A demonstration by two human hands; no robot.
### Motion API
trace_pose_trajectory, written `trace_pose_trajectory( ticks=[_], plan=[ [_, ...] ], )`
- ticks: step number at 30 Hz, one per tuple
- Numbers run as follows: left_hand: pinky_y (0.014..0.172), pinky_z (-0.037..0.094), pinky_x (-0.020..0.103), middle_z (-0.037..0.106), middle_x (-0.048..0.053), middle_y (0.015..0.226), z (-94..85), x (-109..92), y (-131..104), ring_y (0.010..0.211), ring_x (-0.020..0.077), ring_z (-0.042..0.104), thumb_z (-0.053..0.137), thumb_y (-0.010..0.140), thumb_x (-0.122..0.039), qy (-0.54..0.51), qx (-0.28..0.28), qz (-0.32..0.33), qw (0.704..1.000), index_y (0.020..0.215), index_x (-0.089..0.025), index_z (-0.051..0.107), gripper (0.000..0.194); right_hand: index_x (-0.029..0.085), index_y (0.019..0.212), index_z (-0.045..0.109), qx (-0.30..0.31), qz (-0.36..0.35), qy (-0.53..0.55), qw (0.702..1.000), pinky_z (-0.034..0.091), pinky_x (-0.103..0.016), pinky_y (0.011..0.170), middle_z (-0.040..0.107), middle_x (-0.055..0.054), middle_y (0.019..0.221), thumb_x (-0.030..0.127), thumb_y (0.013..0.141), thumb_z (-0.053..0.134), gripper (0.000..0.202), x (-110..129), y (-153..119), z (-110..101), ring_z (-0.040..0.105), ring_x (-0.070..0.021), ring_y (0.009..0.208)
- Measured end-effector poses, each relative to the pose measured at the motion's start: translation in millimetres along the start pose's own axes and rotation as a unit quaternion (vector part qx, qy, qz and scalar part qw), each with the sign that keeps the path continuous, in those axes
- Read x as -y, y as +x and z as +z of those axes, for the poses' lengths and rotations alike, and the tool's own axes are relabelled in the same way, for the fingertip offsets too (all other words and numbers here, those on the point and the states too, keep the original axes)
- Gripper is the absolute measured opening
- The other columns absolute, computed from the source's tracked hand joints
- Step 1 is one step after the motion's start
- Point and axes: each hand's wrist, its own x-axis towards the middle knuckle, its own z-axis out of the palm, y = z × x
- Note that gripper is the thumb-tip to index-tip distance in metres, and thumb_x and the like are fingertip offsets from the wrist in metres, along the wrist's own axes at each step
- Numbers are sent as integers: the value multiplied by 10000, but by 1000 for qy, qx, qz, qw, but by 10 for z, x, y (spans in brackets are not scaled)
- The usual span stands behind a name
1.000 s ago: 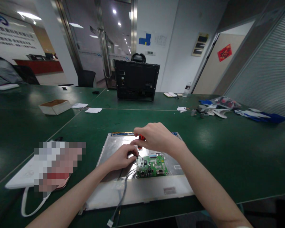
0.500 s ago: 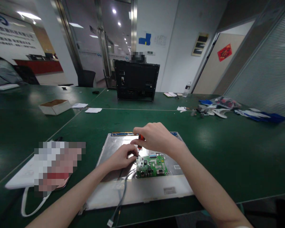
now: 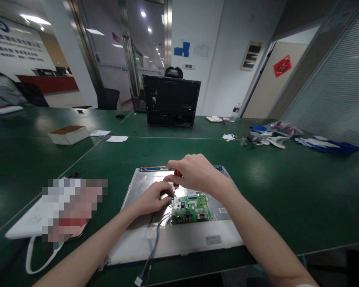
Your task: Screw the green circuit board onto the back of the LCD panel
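Note:
My right hand (image 3: 194, 173) grips a red-and-black screwdriver (image 3: 176, 179), its thin shaft pointing down at the upper left corner of a green circuit board (image 3: 191, 209). At that same corner, the fingertips of my left hand (image 3: 157, 197) are bent together near the screwdriver's tip; whatever they pinch is too small to make out. The board lies on the metal back of a flat display panel (image 3: 194, 238). A grey cable (image 3: 156, 243) runs from the board's left side over the panel's front edge and ends in a white connector (image 3: 138, 281).
Left of the panel lie a white device (image 3: 30, 223) and a blurred pinkish item (image 3: 74, 223) with a white strap. Farther back are an open box (image 3: 68, 135), papers (image 3: 117, 139), a black monitor (image 3: 172, 101), a bottle (image 3: 235, 112), and a pile of bags and parts (image 3: 275, 135).

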Motion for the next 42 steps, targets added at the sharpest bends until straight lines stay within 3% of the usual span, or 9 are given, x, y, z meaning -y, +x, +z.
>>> trace_pose_trajectory(
  ticks=[3, 6, 13, 16, 20, 27, 33, 39, 42],
  plan=[
    [734, 447, 271, 637, 16, 804, 9, 31, 1, 774, 159, 571, 553, 721, -89, 9, -8, 8, 1000, 806, -161, 615, 127, 217, 997, 575, 10, -6, 8, 1000, 183, -271, 500, 666, -29, 755, 362, 869, 472, 220, 11, -17, -22, 549, -141, 625],
    [757, 453, 285, 647, 27, 841, 28, 61, -1, 798, 170, 577, 559, 733, -102, 8, -15, 9, 1000, 842, -158, 620, 137, 193, 1071, 523, 12, -26, 32, 999, 193, -266, 502, 673, -37, 815, 281, 808, 509, 278, 19, -49, -48, 551, -141, 647],
    [718, 464, 254, 647, 13, 815, 22, 24, -2, 754, 149, 595, 535, 741, -82, -17, -4, 3, 1000, 821, -161, 606, 133, 223, 983, 574, 4, -18, 19, 1000, 179, -272, 509, 663, -34, 752, 547, 864, 451, 367, 13, -24, -24, 550, -151, 635],
    [710, 456, 252, 636, 11, 791, 24, 44, 2, 748, 147, 581, 537, 735, -79, -12, -4, 11, 1000, 798, -158, 608, 124, 219, 956, 583, 8, -12, 15, 1000, 182, -273, 512, 664, -32, 752, 448, 883, 453, 274, 10, -23, -25, 537, -141, 629],
    [750, 457, 280, 641, 26, 838, 42, 91, 2, 788, 164, 577, 549, 736, -94, 0, -15, 22, 1000, 847, -155, 615, 143, 195, 1015, 550, 15, -29, 37, 999, 196, -268, 513, 670, -40, 824, 279, 798, 523, 234, 16, -60, -62, 538, -135, 656],
    [752, 468, 281, 657, 20, 842, 18, 32, -9, 795, 167, 598, 540, 756, -107, -3, -9, 1, 1000, 834, -172, 612, 125, 217, 934, 595, 17, -16, 23, 999, 188, -275, 510, 660, -42, 744, 530, 871, 449, 351, 32, -27, -57, 544, -150, 631],
    [772, 462, 296, 652, 27, 847, 32, 63, 0, 806, 171, 585, 556, 739, -105, -1, -15, 13, 1000, 860, -158, 623, 148, 199, 994, 568, 20, -27, 37, 999, 190, -268, 506, 672, -36, 813, 280, 794, 532, 219, 21, -56, -82, 551, -138, 657],
    [755, 466, 286, 656, 26, 854, 26, 57, -2, 797, 168, 590, 552, 748, -109, -5, -14, 6, 1000, 844, -167, 624, 133, 219, 991, 586, 22, -26, 40, 999, 195, -268, 514, 671, -40, 783, 475, 862, 473, 308, 23, -49, -73, 560, -155, 667],
    [739, 461, 276, 647, 22, 822, 25, 60, -1, 771, 159, 581, 549, 749, -109, -6, -7, 6, 1000, 819, -159, 621, 112, 212, 980, 580, 24, -16, 29, 999, 193, -271, 512, 669, -35, 781, 362, 855, 489, 216, 23, -49, -73, 548, -143, 651]
  ],
)
